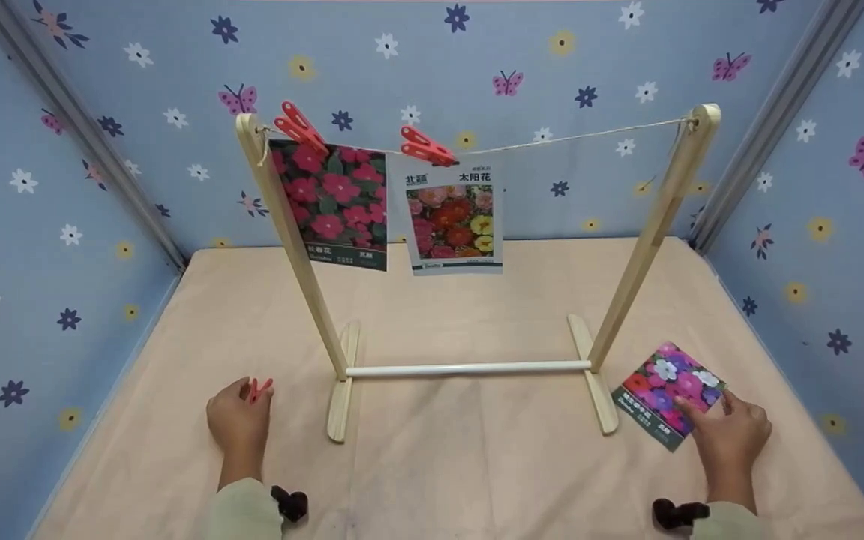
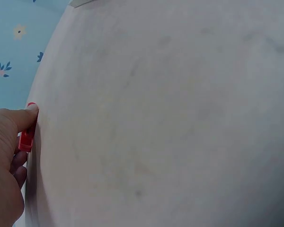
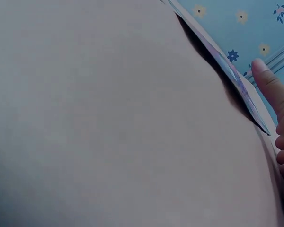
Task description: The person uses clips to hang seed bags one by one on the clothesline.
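Observation:
On the left side of the table, my left hand (image 1: 241, 420) pinches a small red clothespin (image 1: 258, 391) between thumb and fingers. The left wrist view shows the same clothespin (image 2: 27, 135) under the thumb tip. My right hand (image 1: 732, 435) is at a flower seed packet (image 1: 672, 390) lying on the table at the right. In the right wrist view the thumb (image 3: 270, 85) stands extended above the packet (image 3: 227, 68), with a gap between them. The other fingers are at the packet's right edge; their contact with it is partly hidden.
A wooden rack (image 1: 469, 369) with a string (image 1: 574, 139) stands mid-table. Two red clothespins hold a pink-flower packet (image 1: 342, 202) and a white-bordered packet (image 1: 454, 217) on the string's left half. Flower-patterned panels (image 1: 432, 90) surround the table (image 1: 432, 465).

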`<state>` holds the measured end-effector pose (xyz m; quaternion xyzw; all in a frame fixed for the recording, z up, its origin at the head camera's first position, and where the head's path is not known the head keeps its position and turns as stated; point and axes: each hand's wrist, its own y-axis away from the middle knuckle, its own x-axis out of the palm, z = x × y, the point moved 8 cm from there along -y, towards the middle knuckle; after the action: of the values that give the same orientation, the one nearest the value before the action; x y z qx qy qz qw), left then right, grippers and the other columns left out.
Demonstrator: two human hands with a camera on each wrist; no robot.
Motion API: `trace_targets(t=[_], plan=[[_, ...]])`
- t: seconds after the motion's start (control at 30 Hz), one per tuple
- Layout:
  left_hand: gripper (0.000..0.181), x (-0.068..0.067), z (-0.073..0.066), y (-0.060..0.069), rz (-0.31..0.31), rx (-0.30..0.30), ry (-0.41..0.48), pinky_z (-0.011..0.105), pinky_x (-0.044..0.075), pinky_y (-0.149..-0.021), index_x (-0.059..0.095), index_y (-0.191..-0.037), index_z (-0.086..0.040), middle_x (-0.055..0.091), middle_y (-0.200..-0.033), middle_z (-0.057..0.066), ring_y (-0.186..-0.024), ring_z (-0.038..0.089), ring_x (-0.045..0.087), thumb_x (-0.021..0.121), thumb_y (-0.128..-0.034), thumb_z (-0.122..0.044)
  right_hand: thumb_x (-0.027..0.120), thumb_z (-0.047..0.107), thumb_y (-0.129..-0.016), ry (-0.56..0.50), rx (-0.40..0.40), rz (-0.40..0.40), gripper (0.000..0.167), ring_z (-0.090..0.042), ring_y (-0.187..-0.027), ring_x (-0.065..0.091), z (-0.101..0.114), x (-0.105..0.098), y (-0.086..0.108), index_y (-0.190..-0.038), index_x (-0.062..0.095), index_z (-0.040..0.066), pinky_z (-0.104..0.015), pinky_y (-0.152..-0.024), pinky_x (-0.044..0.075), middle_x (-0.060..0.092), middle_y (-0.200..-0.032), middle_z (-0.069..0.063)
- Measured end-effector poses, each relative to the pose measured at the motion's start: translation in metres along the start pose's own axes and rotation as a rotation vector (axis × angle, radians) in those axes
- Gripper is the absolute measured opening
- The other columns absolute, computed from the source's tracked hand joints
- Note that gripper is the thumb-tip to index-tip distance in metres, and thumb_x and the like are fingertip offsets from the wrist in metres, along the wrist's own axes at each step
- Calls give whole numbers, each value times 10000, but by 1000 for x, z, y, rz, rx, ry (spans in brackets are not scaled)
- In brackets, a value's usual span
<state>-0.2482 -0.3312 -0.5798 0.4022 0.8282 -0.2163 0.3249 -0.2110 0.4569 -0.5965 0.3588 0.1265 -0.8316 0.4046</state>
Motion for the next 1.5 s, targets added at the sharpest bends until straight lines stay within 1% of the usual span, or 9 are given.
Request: trace_targets(t=[0.13, 0.27, 0.57, 0.73, 0.9, 1.0, 1.17, 1.27, 1.5], plan=[[428, 0, -1, 2, -22, 11, 24, 488, 428, -940, 615, -1247, 64, 631, -1171, 236, -1074, 374, 507, 724, -893, -151, 733, 683, -713, 185, -41, -2, 1135, -474, -1236, 265, 5, 2, -1, -1458, 342, -78, -578, -1019, 257, 330, -1301, -331], [412, 0, -2, 2, -43, 25, 38, 490, 428, -923, 629, -1222, 72, 639, -1148, 244, -1057, 378, 515, 731, -884, -139, 730, 676, -726, 256, -75, 13, 1102, -480, -1204, 269, 8, 4, -1, -1443, 369, -79, -591, -977, 250, 332, -1277, -335], [409, 0, -1, 1, -30, -5, 53, 485, 444, -947, 624, -1232, 68, 629, -1154, 246, -1088, 381, 509, 727, -888, -128, 663, 625, -819, 216, -91, 129, 976, -472, -1258, 191, 10, 11, -4, -1503, 315, 22, -633, -992, 180, 269, -1431, -306], [413, -1, 0, 2, -32, 1, 38, 472, 448, -952, 628, -1226, 67, 633, -1162, 240, -1087, 377, 505, 735, -883, -136, 655, 555, -871, 183, -180, 156, 858, -497, -1284, 206, 15, 10, -4, -1479, 371, 20, -669, -983, 140, 285, -1490, -279], [429, 0, 2, 2, -21, -26, 27, 453, 464, -962, 611, -1259, 57, 620, -1177, 234, -1088, 363, 497, 722, -897, -144, 690, 406, -906, 146, -269, 192, 727, -519, -1320, 200, 21, 12, -2, -1439, 425, -11, -692, -1020, 98, 311, -1511, -263], [429, 0, 2, 3, -20, -33, 35, 451, 470, -969, 609, -1262, 57, 618, -1178, 235, -1098, 364, 503, 720, -898, -140, 706, 428, -885, 125, -248, 167, 776, -504, -1332, 208, 19, 9, -1, -1443, 412, -25, -669, -1050, 114, 315, -1504, -273], [429, 0, 3, 4, -17, -53, 31, 452, 466, -976, 606, -1265, 57, 612, -1185, 237, -1111, 366, 503, 717, -900, -141, 695, 608, -812, 203, -160, 110, 972, -510, -1311, 212, 13, 6, -3, -1444, 378, -59, -637, -1056, 182, 288, -1476, -307], [430, 1, 5, 4, -13, -69, 35, 447, 464, -977, 603, -1267, 54, 604, -1183, 233, -1113, 363, 494, 716, -902, -144, 697, 614, -807, 239, -145, 120, 962, -511, -1313, 195, 11, 8, -4, -1441, 393, -43, -636, -1059, 177, 272, -1477, -305], [424, 3, 4, 4, -17, -55, 53, 447, 465, -975, 608, -1261, 55, 607, -1178, 235, -1118, 368, 508, 718, -899, -137, 731, 551, -813, 216, -128, 139, 892, -507, -1325, 166, 11, 7, -6, -1437, 428, -9, -655, -1063, 134, 253, -1489, -290]])
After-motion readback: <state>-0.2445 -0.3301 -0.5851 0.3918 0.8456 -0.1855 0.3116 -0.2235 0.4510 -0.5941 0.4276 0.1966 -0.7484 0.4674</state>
